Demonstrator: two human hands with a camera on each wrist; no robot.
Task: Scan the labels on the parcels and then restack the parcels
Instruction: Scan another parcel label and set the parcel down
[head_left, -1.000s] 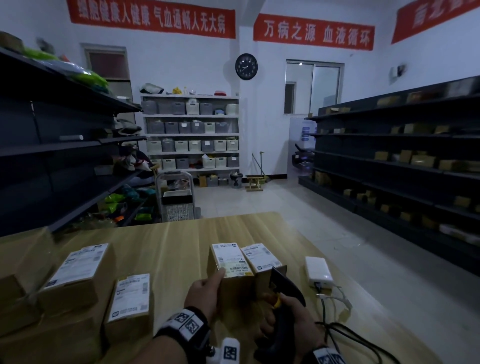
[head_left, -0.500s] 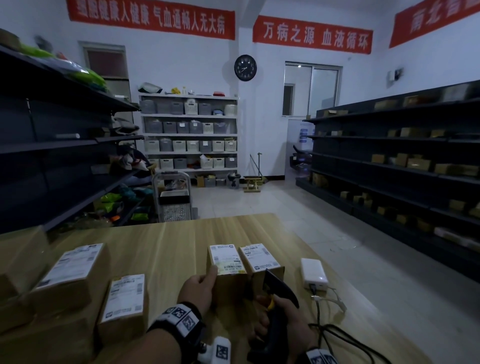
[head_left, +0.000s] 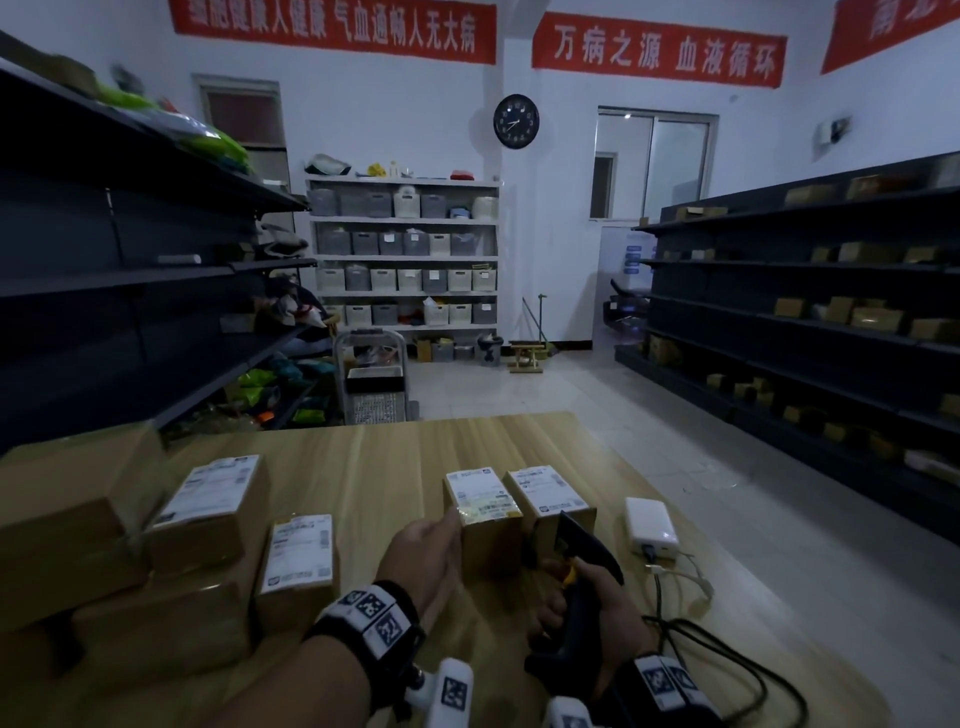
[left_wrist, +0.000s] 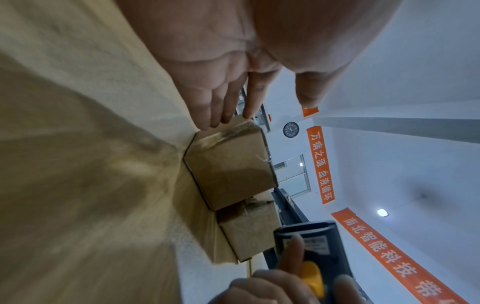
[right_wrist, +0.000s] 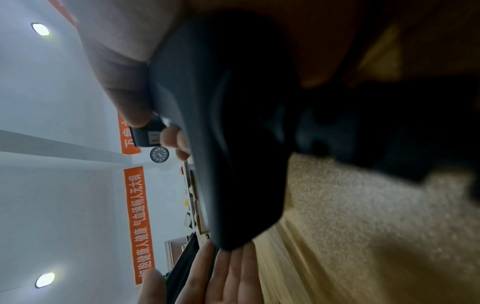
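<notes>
While your right hand wraps the black scanner by its handle, one finger on the yellow trigger, the scanner head covers the near corner of the right parcel. Your left hand lies with straight fingers flat against the left side of the left parcel, both parcels touching on the wooden table; label print unreadable. Farther left, more parcels sit partly cut off by the frame edge.

Matt brown cardboard parcels carry white paper labels under glossy tape. The tabletop is smooth pale wood-grain. The scanner is matt black plastic with a yellow trigger.
</notes>
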